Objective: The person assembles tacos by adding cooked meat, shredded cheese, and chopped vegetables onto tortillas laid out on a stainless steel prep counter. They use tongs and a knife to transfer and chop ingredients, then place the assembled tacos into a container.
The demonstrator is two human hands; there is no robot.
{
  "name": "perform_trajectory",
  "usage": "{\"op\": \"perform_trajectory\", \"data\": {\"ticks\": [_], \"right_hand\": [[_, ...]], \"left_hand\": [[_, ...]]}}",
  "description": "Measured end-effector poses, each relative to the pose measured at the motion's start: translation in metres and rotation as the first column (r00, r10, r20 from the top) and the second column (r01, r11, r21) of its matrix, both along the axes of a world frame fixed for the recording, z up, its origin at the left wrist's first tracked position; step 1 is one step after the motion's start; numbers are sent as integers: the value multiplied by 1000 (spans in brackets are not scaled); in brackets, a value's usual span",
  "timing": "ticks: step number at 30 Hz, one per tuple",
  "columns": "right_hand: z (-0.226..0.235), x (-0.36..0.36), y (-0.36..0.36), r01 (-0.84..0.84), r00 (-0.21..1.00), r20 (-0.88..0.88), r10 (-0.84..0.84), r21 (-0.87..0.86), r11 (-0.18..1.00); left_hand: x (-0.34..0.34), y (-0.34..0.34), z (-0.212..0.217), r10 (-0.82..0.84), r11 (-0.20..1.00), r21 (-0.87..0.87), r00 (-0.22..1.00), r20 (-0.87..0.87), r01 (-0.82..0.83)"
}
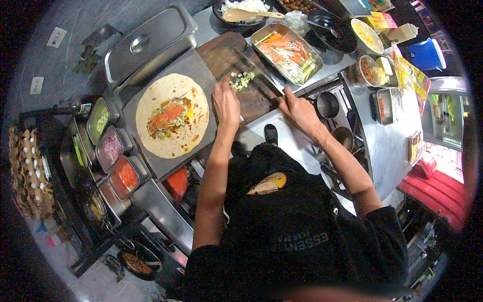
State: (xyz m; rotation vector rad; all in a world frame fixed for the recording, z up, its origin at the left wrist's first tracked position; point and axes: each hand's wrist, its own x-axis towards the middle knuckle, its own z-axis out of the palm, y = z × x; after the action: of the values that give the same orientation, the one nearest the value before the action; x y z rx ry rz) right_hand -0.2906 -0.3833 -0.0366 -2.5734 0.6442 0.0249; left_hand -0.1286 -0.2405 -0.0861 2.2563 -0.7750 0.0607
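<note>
My right hand (pixel 300 113) is closed around the handle of a knife (pixel 265 82), whose blade slants up and left over the wooden cutting board (pixel 259 104). Small pale green diced pieces (pixel 242 80), perhaps cucumber, lie between the blade and my left hand (pixel 226 104). That hand rests at the board's left side, fingers stretched forward beside the pieces, with nothing visible in it. Left of it a large flatbread (pixel 151 95) lies flat on a grey sheet (pixel 190 64). A mixed filling (pixel 170 117) with an orange topping is heaped on its middle.
Metal tubs of shredded lettuce (pixel 101 120), chopped onion (pixel 109 149) and diced tomato (pixel 124 177) stand at left. Behind are a lidded steel pan (pixel 146 44), a tray of cut vegetables (pixel 287 53) and a rice bowl (pixel 246 7). A stove (pixel 344 128) is at right.
</note>
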Motion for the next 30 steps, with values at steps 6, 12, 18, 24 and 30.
{"op": "perform_trajectory", "data": {"ticks": [6, 12, 18, 24, 30], "right_hand": [[-20, -5, 6, -14, 999, -34, 13, -29, 999], [-16, 3, 2, -21, 1000, -6, 21, -40, 999], [-14, -9, -5, 125, 990, 30, -140, 287, 950], [-24, -8, 3, 291, 947, -160, -277, 793, 536], [-32, -2, 37, 308, 940, -226, -256, 883, 354]], "left_hand": [[15, -10, -1, -70, 995, -75, 994, -86, 63], [36, -12, -2, -182, 980, 90, 982, 41, 178], [35, 3, 4, -276, 947, 114, 942, -191, 300], [43, -8, 3, -380, 903, 161, 916, -126, 397], [21, -14, 7, -337, 941, -81, 881, -333, 329]]}}
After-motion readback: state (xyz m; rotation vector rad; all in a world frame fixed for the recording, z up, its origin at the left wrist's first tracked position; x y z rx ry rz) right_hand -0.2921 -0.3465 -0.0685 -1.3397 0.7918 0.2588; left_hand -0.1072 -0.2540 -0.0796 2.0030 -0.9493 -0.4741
